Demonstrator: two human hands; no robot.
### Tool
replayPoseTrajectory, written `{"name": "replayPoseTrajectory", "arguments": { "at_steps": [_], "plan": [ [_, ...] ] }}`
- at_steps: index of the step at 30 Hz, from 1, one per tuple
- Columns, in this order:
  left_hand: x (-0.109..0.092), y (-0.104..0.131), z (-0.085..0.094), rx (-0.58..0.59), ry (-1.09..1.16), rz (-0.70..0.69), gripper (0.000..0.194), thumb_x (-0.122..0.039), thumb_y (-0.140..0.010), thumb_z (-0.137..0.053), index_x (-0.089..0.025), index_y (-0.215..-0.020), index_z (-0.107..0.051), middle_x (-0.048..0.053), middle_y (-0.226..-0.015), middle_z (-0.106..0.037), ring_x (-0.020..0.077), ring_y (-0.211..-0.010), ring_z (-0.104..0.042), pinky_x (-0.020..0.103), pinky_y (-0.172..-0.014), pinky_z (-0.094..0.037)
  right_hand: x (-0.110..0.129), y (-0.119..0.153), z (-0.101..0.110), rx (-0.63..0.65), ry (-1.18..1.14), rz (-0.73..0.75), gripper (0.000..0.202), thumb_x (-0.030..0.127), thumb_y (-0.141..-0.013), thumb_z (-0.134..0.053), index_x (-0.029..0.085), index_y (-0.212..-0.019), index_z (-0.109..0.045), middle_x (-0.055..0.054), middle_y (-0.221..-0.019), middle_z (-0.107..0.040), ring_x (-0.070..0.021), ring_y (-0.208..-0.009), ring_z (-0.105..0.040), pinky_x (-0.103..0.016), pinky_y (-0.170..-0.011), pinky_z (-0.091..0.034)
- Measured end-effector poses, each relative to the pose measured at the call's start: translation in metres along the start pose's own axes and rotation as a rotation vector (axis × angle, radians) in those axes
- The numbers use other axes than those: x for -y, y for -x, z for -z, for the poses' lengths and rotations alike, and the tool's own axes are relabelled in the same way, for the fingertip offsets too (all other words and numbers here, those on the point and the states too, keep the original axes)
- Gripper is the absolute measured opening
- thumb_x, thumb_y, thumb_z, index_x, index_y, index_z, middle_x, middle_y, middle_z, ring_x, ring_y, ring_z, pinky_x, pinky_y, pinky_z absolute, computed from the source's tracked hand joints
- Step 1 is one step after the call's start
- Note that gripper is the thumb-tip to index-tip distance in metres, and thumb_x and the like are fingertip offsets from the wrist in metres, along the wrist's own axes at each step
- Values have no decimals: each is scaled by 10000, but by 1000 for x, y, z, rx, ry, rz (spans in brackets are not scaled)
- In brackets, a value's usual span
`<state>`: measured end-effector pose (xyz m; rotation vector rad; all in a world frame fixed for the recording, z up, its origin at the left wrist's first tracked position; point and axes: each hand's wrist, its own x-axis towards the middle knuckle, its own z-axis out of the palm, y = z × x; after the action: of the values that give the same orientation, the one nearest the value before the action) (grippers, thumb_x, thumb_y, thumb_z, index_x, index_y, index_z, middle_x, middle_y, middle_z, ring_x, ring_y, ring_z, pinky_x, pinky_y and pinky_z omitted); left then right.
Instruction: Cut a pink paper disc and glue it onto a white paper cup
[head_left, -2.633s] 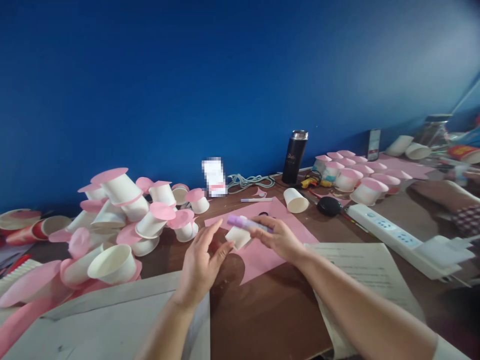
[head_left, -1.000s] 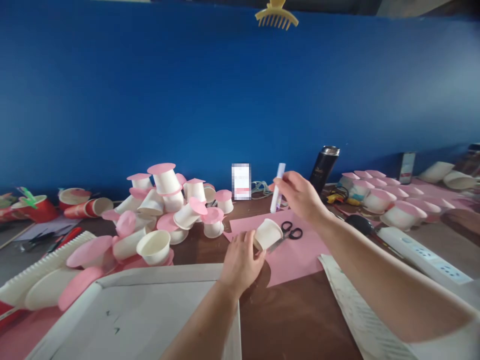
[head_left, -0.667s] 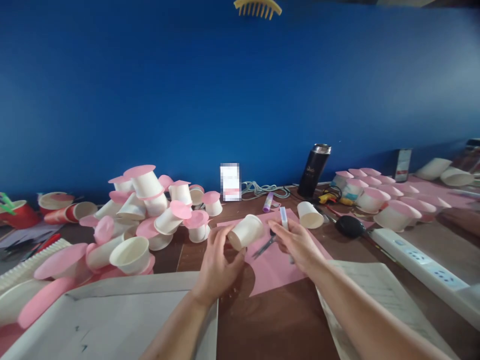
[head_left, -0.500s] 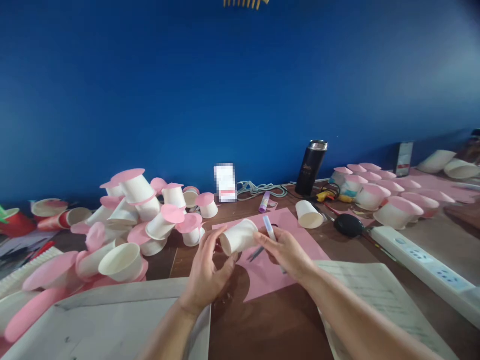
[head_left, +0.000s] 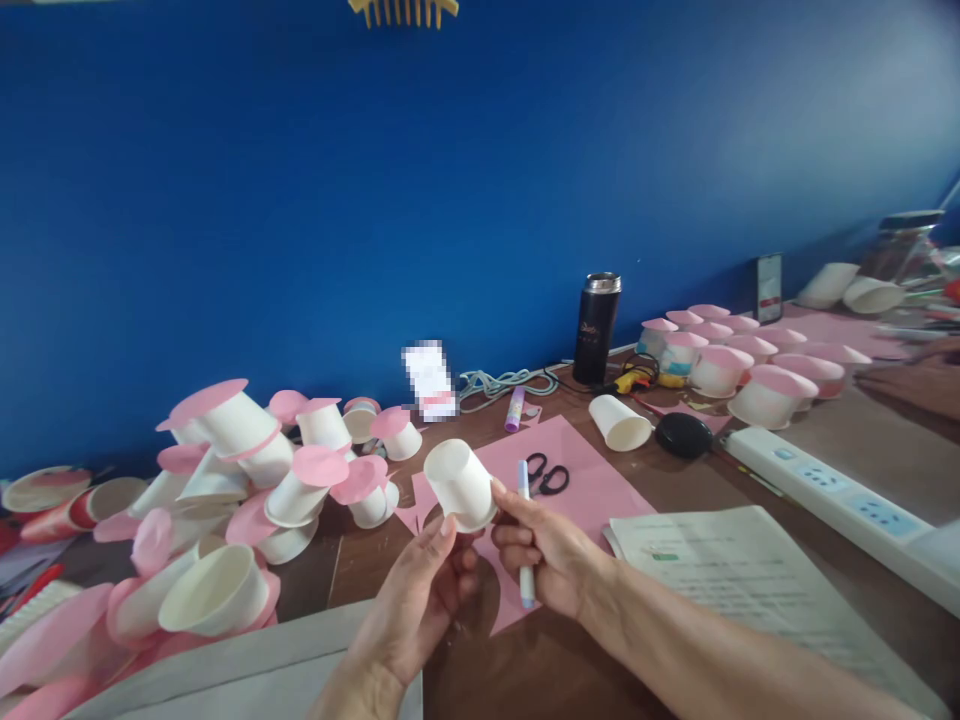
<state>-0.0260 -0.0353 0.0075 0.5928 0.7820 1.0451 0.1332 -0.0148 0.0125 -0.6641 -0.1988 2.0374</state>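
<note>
A plain white paper cup (head_left: 459,484) is held tilted in the air above the table's middle. My left hand (head_left: 424,590) touches its lower rim with the thumb, the fingers curled beneath. At the cup's right side, the thumb and index finger of my right hand (head_left: 551,550) pinch its edge, while the other fingers hold a white-and-blue pen (head_left: 526,585). Beneath and behind the hands lies a cut pink paper sheet (head_left: 581,470), with black-handled scissors (head_left: 553,480) on it. Another white cup (head_left: 621,424) rests on its side beyond the sheet.
White cups with pink discs (head_left: 319,466) are piled at the left; more stand in rows (head_left: 772,385) at the right. A black flask (head_left: 597,330), a purple glue stick (head_left: 514,410), a power strip (head_left: 840,500), a black oval object (head_left: 684,435) and printed papers (head_left: 742,570) surround the work area.
The cup has turned from lying sideways to more upright. My right hand has lowered the pen, and the scissors' handles now show. The view has shifted right.
</note>
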Motion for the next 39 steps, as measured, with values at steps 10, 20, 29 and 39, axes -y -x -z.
{"name": "replayPoseTrajectory", "arguments": {
  "at_steps": [10,20,29,39],
  "plan": [
    [-9,-6,4,-280,211,-189,166,-114,-654,-783,-120,-767,-661,25,-740,-609,90,-663,-585,174,-563,-515,1,-7,4,-173,124,164,231,298,-778,-689,75,-834,-697,-50,-753,-600,-57,-545,-485,-143,-403,-376],
    [-7,-6,1,-279,141,-197,194,-102,-685,-749,-109,-858,-661,30,-757,-617,90,-647,-588,184,-561,-530,10,1,3,-165,428,400,512,592,-802,-582,102,-858,-718,75,-435,-331,-39,-381,-265,-180,-380,-220],
    [-4,-2,-4,-287,163,-106,67,-90,-759,-671,-97,-811,-630,35,-695,-599,81,-609,-575,174,-551,-523,5,14,-4,42,681,576,360,396,-767,-716,146,-1022,-672,-22,-711,-642,-90,-554,-521,-224,-518,-422],
    [-8,-3,-5,-309,198,-93,53,-108,-779,-654,-96,-758,-607,34,-662,-587,73,-588,-562,163,-546,-515,-1,10,-2,34,734,631,231,373,-811,-676,158,-892,-648,-12,-683,-617,-87,-515,-504,-217,-471,-409]
  ]
}}
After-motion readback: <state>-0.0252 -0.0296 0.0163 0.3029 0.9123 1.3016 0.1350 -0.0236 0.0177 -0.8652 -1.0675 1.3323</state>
